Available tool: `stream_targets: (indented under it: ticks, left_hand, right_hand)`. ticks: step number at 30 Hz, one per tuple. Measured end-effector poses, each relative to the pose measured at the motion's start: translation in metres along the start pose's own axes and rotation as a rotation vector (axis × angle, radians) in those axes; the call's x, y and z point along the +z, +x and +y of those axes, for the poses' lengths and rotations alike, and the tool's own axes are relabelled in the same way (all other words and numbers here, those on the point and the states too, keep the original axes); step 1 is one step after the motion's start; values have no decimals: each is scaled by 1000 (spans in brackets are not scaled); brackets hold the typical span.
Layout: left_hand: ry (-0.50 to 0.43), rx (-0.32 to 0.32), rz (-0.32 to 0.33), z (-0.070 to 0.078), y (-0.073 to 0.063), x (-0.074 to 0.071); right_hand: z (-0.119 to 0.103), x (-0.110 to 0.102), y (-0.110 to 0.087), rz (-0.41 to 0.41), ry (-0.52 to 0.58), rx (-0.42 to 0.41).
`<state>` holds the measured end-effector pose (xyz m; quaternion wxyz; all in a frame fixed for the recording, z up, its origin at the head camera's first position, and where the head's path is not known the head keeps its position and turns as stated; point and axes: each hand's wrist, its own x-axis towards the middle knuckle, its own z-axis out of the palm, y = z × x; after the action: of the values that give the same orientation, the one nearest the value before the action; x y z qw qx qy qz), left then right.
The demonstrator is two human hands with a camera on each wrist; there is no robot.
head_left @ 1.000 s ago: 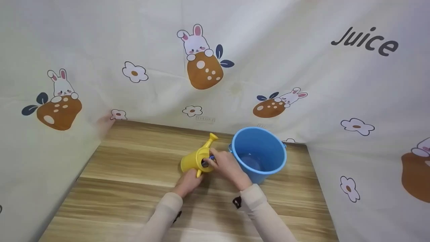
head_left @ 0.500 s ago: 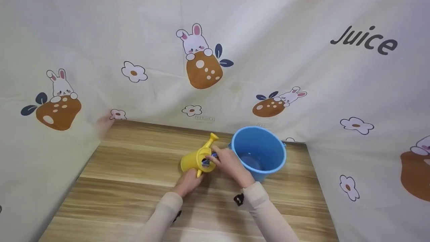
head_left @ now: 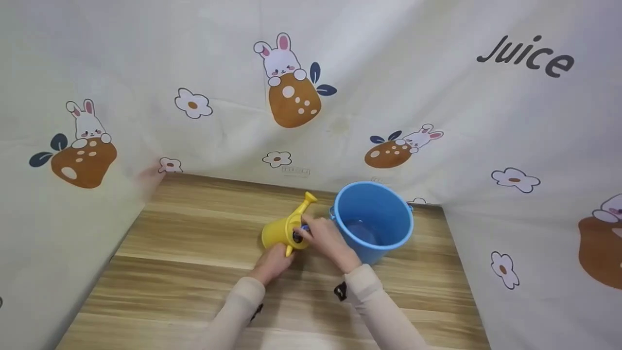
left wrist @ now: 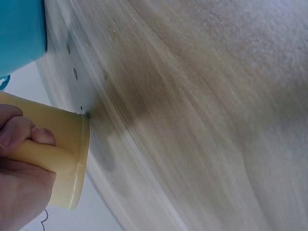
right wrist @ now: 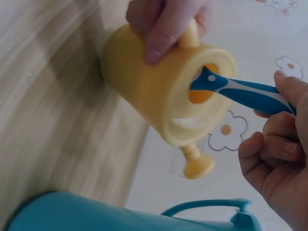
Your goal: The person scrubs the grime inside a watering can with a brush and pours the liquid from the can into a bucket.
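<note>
A yellow watering can [head_left: 276,234] is tilted low over the wood-grain surface, its spout pointing away to the back right. My left hand [head_left: 273,262] grips the can's handle, its fingers curled round it in the left wrist view. In my right hand [head_left: 329,239] is a brush [right wrist: 248,94] with a blue and white handle, pinched between thumb and fingers. The brush's far end goes into the can's top opening [right wrist: 207,98], so its head is hidden. Just right of the can stands a blue bucket [head_left: 374,206], its open top facing up.
Pale sheeting [head_left: 233,136] printed with rabbits and flowers rises at the back and both sides. The wood-grain surface [head_left: 194,218] runs up to it. The bucket's handle [right wrist: 207,205] hangs at its side. Several small drops lie on the surface.
My right hand drew the brush slightly out of the watering can, then pushed it back in. The left hand, can and bucket stay nearly where they were.
</note>
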<state>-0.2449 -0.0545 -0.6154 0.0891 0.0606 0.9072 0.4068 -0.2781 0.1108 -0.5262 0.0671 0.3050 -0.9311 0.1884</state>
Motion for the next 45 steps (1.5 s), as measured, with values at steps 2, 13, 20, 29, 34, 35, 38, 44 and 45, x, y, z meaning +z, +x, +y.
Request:
stream_targets:
  ticks: [2, 13, 20, 29, 34, 35, 38, 44, 45]
  left_hand:
    - [2, 0, 6, -1, 1, 0]
    - [-50, -14, 26, -3, 2, -1]
    - [-72, -12, 20, -4, 3, 0]
    - [-92, 11, 41, -3, 1, -3]
    - [-79, 25, 45, -3, -1, -5]
    - [-80, 26, 42, -3, -1, -5]
    - [-81, 22, 37, -3, -1, -5]
    - [-80, 7, 21, -4, 0, -4]
    - [-80, 2, 18, -4, 0, -3]
  right_hand:
    - [0, 4, 0, 5, -6, 1]
    - [4, 15, -4, 64, -37, -26]
    - [3, 13, -5, 46, 9, -34]
    - [0, 2, -5, 111, 45, -75]
    - [2, -6, -4, 133, 130, -58]
    - [3, -6, -4, 125, 142, -49]
    - [5, -7, -4, 100, 169, -18]
    - [8, -5, -5, 99, 206, 4]
    - [9, -5, -5, 99, 212, 5]
